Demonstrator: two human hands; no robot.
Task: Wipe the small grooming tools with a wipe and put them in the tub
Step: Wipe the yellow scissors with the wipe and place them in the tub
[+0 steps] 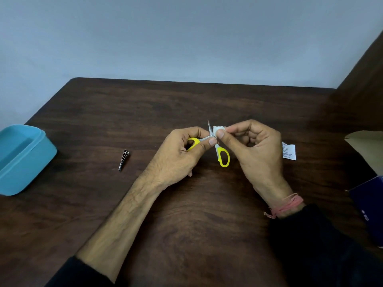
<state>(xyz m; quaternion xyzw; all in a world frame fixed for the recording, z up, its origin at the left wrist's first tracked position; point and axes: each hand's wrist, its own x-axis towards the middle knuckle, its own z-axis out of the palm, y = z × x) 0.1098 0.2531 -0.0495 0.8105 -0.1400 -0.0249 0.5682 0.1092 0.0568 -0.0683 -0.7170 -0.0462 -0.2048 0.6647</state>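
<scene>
Here, small steel scissors with yellow loop handles (216, 145) are held open above the middle of the dark wooden table (186, 214), one loop gripped in the left hand (182, 156), while the right hand (255, 148) pinches a folded white wipe (218, 129) against a blade; a metal nail clipper (123, 160) lies between them and the blue plastic tub (24, 160) at the left edge.

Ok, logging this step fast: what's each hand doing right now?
Left hand: holds the yellow-handled scissors by one handle loop.
Right hand: fingers pinch the white wipe against the scissor blade.
</scene>
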